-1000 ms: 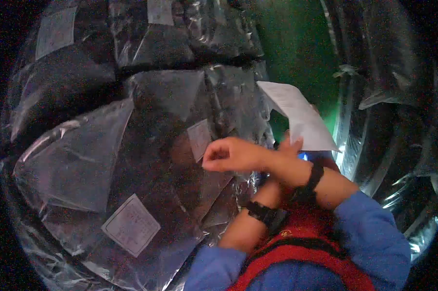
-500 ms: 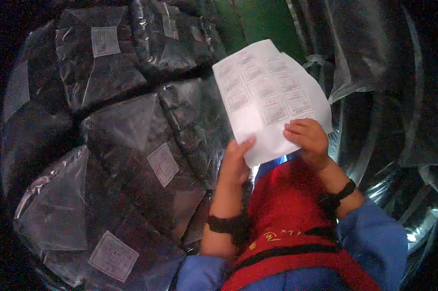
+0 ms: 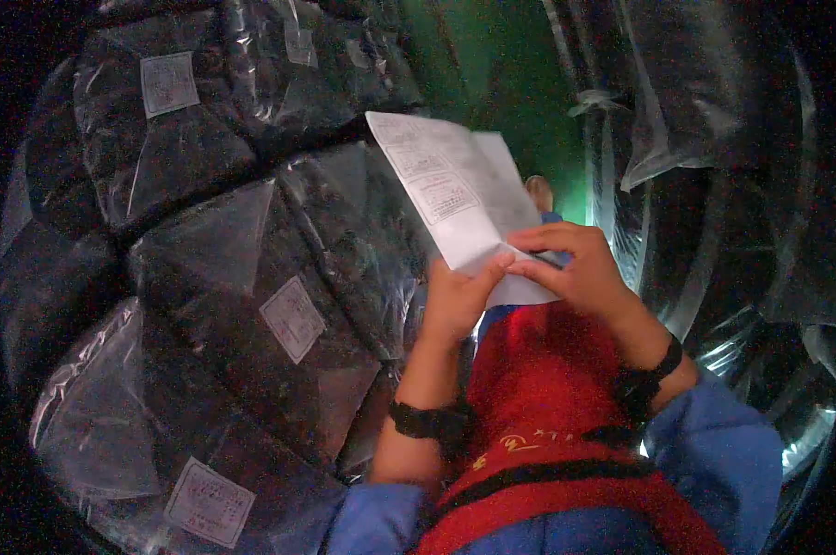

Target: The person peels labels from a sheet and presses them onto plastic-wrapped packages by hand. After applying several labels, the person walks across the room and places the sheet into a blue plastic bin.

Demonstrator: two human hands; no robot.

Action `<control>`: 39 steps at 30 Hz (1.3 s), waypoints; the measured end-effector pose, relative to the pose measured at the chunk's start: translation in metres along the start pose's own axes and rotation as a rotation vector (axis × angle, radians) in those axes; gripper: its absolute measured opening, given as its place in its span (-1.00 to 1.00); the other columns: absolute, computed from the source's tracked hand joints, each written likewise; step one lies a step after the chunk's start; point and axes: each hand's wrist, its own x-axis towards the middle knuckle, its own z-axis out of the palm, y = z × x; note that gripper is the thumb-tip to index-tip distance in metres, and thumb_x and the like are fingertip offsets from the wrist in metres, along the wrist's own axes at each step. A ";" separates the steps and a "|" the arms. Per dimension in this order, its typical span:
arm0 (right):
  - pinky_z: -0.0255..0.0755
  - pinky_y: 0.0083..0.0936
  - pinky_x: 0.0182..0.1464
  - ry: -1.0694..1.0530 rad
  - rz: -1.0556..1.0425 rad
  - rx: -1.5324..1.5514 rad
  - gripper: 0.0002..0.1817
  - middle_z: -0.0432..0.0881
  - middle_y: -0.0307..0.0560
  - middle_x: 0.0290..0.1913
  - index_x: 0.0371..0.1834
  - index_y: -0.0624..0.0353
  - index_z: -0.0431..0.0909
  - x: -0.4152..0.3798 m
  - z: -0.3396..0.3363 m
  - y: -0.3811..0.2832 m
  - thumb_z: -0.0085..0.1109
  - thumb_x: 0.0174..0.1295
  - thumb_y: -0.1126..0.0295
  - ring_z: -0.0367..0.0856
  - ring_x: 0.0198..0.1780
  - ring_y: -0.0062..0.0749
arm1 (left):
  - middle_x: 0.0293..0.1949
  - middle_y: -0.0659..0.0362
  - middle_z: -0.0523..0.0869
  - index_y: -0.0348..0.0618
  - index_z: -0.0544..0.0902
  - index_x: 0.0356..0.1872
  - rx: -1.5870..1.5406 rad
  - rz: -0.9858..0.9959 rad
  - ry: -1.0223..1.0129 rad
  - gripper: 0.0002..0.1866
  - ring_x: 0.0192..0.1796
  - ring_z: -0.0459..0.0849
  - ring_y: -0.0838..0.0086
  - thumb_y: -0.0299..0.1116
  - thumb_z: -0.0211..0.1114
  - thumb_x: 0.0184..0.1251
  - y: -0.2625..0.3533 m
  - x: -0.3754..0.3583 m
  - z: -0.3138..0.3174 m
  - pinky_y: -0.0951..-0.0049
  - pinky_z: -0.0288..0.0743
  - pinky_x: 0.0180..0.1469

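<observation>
White label sheets (image 3: pixel 450 217), printed with framed blocks of small text, are held in front of my body. My left hand (image 3: pixel 459 301) grips their lower left edge, thumb on top. From the other side, my right hand (image 3: pixel 580 268) pinches the lower right part between thumb and fingers, close beside the left thumb. The paper bends along the middle, and its right half lies in shadow. Both wrists carry black bands.
Large dark bundles in clear plastic (image 3: pixel 233 240) are stacked on the left, several bearing white labels (image 3: pixel 293 319). More plastic-wrapped bundles (image 3: pixel 686 102) stand on the right. Between them runs a green floor (image 3: pixel 492 74). A red apron (image 3: pixel 547 398) covers my front.
The sheets have been lowered slightly and folded or bent along the middle. My right hand has moved left, close to the left thumb.
</observation>
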 end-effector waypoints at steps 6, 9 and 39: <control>0.45 -0.55 -0.26 -0.008 0.321 0.139 -0.80 0.65 -0.10 -0.44 -0.37 0.23 0.62 0.001 -0.006 0.005 0.26 0.05 0.32 0.59 -0.32 -0.51 | -0.27 0.17 0.64 -0.32 0.58 -0.18 0.094 -0.045 -0.033 -0.76 -0.25 0.58 0.53 -0.42 0.26 0.15 -0.006 0.003 0.000 0.51 0.47 -0.19; 0.42 -0.57 -0.31 0.071 0.406 0.104 -0.83 0.62 -0.15 -0.46 -0.38 0.22 0.61 0.003 -0.001 0.020 0.22 0.08 0.33 0.53 -0.40 -0.56 | -0.24 0.14 0.64 -0.33 0.56 -0.15 0.040 -0.078 -0.021 -0.74 -0.23 0.59 0.51 -0.43 0.26 0.14 -0.009 0.008 0.000 0.49 0.47 -0.16; 0.46 -0.63 -0.21 0.226 0.436 0.441 -0.86 0.56 -0.22 -0.37 -0.36 0.22 0.49 -0.001 0.015 0.020 0.25 0.05 0.49 0.55 -0.30 -0.57 | -0.21 0.04 0.62 -0.29 0.50 -0.05 -0.602 -0.085 0.016 -0.66 -0.25 0.60 0.37 -0.29 0.18 0.22 -0.154 0.081 0.022 0.41 0.46 -0.17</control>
